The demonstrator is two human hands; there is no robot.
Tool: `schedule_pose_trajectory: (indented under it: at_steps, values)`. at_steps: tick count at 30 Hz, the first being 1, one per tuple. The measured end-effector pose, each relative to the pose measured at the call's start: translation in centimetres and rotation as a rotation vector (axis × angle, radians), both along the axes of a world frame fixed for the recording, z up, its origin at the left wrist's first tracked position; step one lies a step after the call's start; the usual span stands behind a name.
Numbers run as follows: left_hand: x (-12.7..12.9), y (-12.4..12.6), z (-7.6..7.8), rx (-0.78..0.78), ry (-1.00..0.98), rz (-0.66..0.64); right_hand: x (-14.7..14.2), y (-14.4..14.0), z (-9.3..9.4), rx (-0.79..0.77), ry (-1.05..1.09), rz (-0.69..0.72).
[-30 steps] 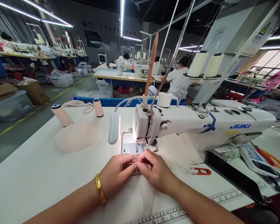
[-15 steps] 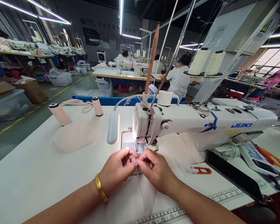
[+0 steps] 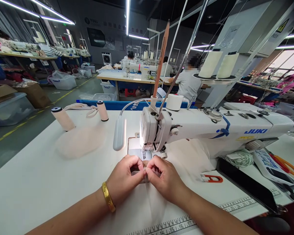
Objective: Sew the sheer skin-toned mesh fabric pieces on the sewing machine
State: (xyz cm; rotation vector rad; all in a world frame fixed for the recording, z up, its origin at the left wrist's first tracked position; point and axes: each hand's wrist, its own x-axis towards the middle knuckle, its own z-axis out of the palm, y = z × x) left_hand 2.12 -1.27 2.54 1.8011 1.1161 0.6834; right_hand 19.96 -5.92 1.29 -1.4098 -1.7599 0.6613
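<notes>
Just in front of the sewing machine's (image 3: 191,125) presser foot (image 3: 144,154), my two hands meet with fingertips nearly touching. My left hand (image 3: 125,173), with a gold bangle at the wrist, pinches the edge of a thin sheer fabric (image 3: 155,202). Beside it my right hand (image 3: 163,178) pinches the same fabric between thumb and forefinger. The pale cloth hangs down from the fingertips onto the white table. Its exact edge between the fingers is too small to make out. The machine's lamp lights the needle area.
Right of my hands lie more sheer cloth (image 3: 188,156), orange thread snips (image 3: 212,178), a black phone (image 3: 246,184) and orange-handled scissors (image 3: 287,164). Two peach thread spools (image 3: 103,111) and a pale fabric piece (image 3: 79,142) are at left. A ruler strip (image 3: 178,227) runs along the front edge.
My left fingers have shifted slightly, the forefinger curling closer to the thumb. Both hands stay at the same spot with the fabric pinched. The view has shifted very slightly.
</notes>
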Motion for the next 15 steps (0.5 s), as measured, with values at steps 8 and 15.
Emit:
schedule_pose_trajectory:
  at_steps: [8, 15]
  values:
    - [0.7, 0.4, -0.6, 0.181, 0.177, -0.003, -0.5, 1.0, -0.5, -0.057, -0.178, -0.07]
    - [0.1, 0.6, -2.1, 0.812, 0.299, -0.063, -0.8, 1.7, -0.5, 0.016, -0.37, -0.121]
